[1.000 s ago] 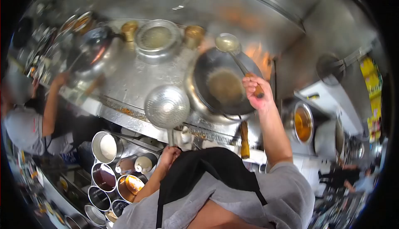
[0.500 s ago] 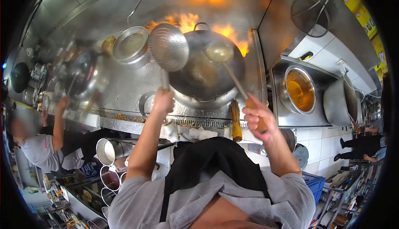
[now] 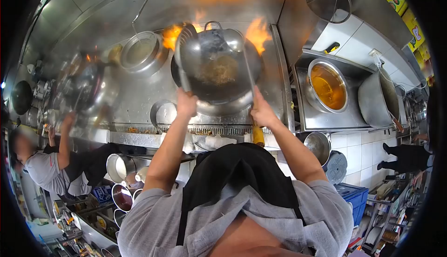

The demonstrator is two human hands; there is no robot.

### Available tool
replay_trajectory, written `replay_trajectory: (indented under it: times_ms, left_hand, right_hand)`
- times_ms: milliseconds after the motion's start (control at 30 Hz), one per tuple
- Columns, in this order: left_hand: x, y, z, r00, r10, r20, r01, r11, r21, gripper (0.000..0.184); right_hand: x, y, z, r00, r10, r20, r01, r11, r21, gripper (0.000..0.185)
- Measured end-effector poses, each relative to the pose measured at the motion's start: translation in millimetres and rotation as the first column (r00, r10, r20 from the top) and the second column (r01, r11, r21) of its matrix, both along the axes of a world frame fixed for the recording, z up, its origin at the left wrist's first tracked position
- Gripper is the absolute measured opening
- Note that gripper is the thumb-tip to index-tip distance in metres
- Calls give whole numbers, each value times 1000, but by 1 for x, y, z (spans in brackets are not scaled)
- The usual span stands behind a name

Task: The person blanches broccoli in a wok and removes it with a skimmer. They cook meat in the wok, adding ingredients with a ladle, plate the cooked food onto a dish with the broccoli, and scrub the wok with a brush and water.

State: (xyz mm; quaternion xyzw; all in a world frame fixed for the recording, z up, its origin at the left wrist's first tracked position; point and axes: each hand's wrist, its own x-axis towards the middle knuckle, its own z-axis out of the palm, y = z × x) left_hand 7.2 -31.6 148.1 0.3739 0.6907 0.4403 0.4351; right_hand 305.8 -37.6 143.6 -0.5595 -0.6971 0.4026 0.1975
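Note:
A dark wok [image 3: 214, 89] sits on the burner, with bubbling brownish liquid [image 3: 219, 69] in it and flames behind its rim. My left hand [image 3: 186, 103] is closed around the handle of a perforated skimmer [image 3: 187, 40], whose bowl is tilted over the wok's left side. In my right hand [image 3: 262, 110] is the handle of a ladle [image 3: 233, 40]; its bowl is over the back right of the wok. Below my right hand a bamboo brush [image 3: 258, 136] stands at the counter edge.
A strainer on a pot [image 3: 138, 51] sits left of the wok. To the right are a bowl of orange liquid [image 3: 328, 87] and a deep pot [image 3: 379, 99]. A co-worker [image 3: 51, 166] handles another wok at far left. Flames [image 3: 257, 33] rise behind the wok.
The skimmer has moved from beside the wok to over it and now tilts. The ladle has shifted within the wok's area. My hands have come closer together, and the view has turned and shifted.

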Motion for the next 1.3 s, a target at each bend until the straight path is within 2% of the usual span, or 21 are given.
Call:
replay_trajectory:
  times_ms: [100, 167, 233, 300, 433, 500, 533, 567, 600, 700, 767, 800, 867, 933, 967, 1067, 1133, 1167, 1200, 1233, 1300]
  left_hand:
    - [-32, -37, 2, 926, 159, -341, -114, 982, 148, 60]
    - [-72, -56, -39, 815, 297, -498, -33, 882, 471, 61]
    - [-88, -89, -33, 949, 276, -151, -229, 936, 267, 61]
    - [-86, -131, 2, 958, 235, 162, -257, 958, 127, 53]
    - [-101, -180, -49, 897, 210, 388, -281, 950, 135, 40]
    - [-104, -199, -79, 825, 191, 533, -249, 968, 40, 30]
    - [-99, -208, -89, 789, 235, 568, -286, 958, 2, 27]
    - [-96, -215, -99, 751, 279, 599, -323, 946, -36, 25]
    - [-103, -224, -126, 732, 311, 606, -328, 941, -87, 21]
    - [-103, -240, -152, 586, 322, 744, -314, 936, -158, 18]
    - [-119, -241, -174, 749, 215, 627, -189, 976, -110, 30]
    - [-121, -225, -164, 972, 131, 198, -86, 972, -219, 44]
    - [-152, -209, -226, 801, -149, -579, -115, 912, -393, 86]
    - [-102, -155, -120, 822, 65, -566, -10, 995, 101, 85]
    - [-77, -129, -69, 795, -34, -606, 180, 966, 183, 79]
    - [-6, -78, 43, 775, -229, -589, 559, 682, 471, 65]
    - [-2, -50, 46, 782, -259, -566, 604, 539, 587, 58]
    - [-12, -34, 31, 845, -499, -190, 492, 590, 640, 51]
    - [-27, -22, 37, 872, -467, -145, 432, 597, 676, 43]
    - [-42, -11, 43, 895, -435, -100, 370, 598, 711, 35]
    - [-86, 14, 84, 941, -188, 280, -64, 715, 696, 23]
  right_hand:
    - [15, -7, 2, 983, 26, 180, -56, 985, 163, 92]
    - [9, -30, 52, 999, -34, 4, 32, 913, -406, 91]
    - [9, -39, 37, 964, -97, -247, -24, 895, -445, 91]
    - [2, -43, 49, 551, -531, -644, -197, 667, -719, 85]
    - [17, 17, 12, 243, -622, -744, -501, 576, -646, 82]
    - [9, 32, -33, 389, -490, -780, -409, 667, -623, 83]
    - [-7, 30, -39, 790, -99, -605, -201, 891, -408, 86]
    - [-15, 26, -42, 967, 99, -233, -148, 967, -205, 90]
    - [-27, 18, -35, 959, 162, 233, -163, 987, -16, 94]
    - [-28, -18, -30, 956, 122, 267, -138, 989, 44, 98]
    - [-26, -30, -8, 981, 141, 135, -124, 985, -123, 93]
    - [-25, -37, 4, 975, 29, -219, -100, 941, -322, 91]
    - [-28, -46, 28, 733, -266, -626, -198, 797, -571, 82]
    - [-41, -56, 56, 554, -360, -750, -303, 753, -585, 76]
    - [-45, -60, 61, 346, -460, -818, -406, 712, -573, 71]
    - [-25, -38, 17, 233, -259, -937, -758, 556, -342, 64]
    - [-8, -30, -21, 718, -218, -661, -333, 727, -601, 60]
    - [8, -25, -88, 954, -54, -295, -83, 898, -431, 66]
    - [29, -25, -142, 848, 140, 511, -23, 973, -228, 78]
    - [40, -40, -170, 721, 184, 668, -15, 968, -250, 94]
    - [43, -68, -214, 889, 28, 457, 69, 979, -194, 104]
